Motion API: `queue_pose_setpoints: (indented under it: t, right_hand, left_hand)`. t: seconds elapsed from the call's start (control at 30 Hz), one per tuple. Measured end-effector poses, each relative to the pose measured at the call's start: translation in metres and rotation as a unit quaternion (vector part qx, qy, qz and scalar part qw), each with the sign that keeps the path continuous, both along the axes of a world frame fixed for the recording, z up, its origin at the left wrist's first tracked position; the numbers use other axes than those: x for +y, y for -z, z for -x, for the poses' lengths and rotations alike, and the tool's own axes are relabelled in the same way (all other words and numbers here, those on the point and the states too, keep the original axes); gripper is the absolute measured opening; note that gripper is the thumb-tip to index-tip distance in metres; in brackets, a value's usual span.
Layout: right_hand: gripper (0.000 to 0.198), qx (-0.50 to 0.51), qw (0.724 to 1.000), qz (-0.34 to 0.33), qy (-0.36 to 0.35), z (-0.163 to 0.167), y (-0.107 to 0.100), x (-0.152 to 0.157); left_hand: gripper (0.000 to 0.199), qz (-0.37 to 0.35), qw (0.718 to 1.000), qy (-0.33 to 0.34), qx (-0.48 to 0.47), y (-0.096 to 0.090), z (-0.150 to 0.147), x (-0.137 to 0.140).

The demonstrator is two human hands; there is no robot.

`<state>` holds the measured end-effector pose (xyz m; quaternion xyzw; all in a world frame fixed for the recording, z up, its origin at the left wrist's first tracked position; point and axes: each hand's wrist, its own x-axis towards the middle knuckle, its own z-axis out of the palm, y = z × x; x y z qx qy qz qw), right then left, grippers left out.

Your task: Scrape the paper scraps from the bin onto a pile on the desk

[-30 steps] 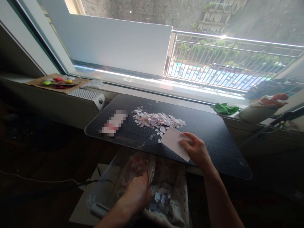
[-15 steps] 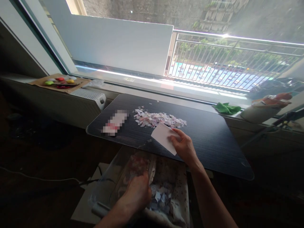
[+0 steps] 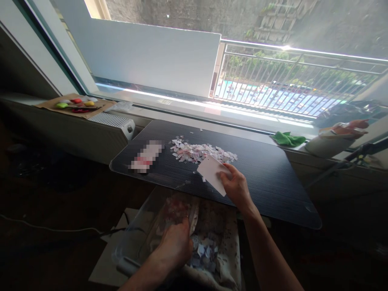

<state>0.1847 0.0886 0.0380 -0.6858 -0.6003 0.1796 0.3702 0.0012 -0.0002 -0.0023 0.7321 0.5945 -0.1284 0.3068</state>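
My right hand (image 3: 238,184) pinches a flat white card (image 3: 214,174) over the front part of the dark table (image 3: 263,182). The card's far corner reaches the near edge of a heap of small paper scraps (image 3: 200,151), and a few loose scraps (image 3: 203,179) lie by its left edge. Below the table edge, my left hand (image 3: 177,240) is closed on what looks like a clear plastic bag (image 3: 174,208) with reddish bits inside; its fingertips are partly hidden. To its right, a pale patterned cloth (image 3: 230,238) surrounds more paper scraps (image 3: 204,250).
A blurred-out pale item (image 3: 147,157) lies on the table's left side. Beyond are a radiator (image 3: 113,124), brown paper with coloured lumps (image 3: 75,106), a green cloth (image 3: 287,138) and a pale pot (image 3: 330,143). A clear plastic bin (image 3: 127,242) stands below left.
The card in my right hand has shifted slightly right and toward the heap. Small scraps now show beside its left edge. My left hand has barely moved.
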Motion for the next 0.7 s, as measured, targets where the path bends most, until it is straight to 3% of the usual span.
queue_pose_setpoints:
  t: [0.2, 0.43, 0.7]
  right_hand:
    - [0.035, 0.031, 0.998, 0.02, -0.06, 0.0037, 0.0019, -0.0041]
    - [0.038, -0.013, 1.0, 0.006, 0.0, 0.0017, -0.0011, -0.0018]
    - [0.034, 0.035, 0.996, 0.021, -0.074, 0.0073, 0.0002, -0.0076]
  left_hand:
    - [0.044, 0.01, 1.0, 0.005, 0.011, -0.0015, -0.0008, 0.001]
    - [0.043, -0.001, 1.0, 0.001, 0.002, -0.001, -0.0007, 0.0016]
    - [0.047, 0.008, 1.0, 0.006, 0.009, -0.001, -0.0008, 0.0005]
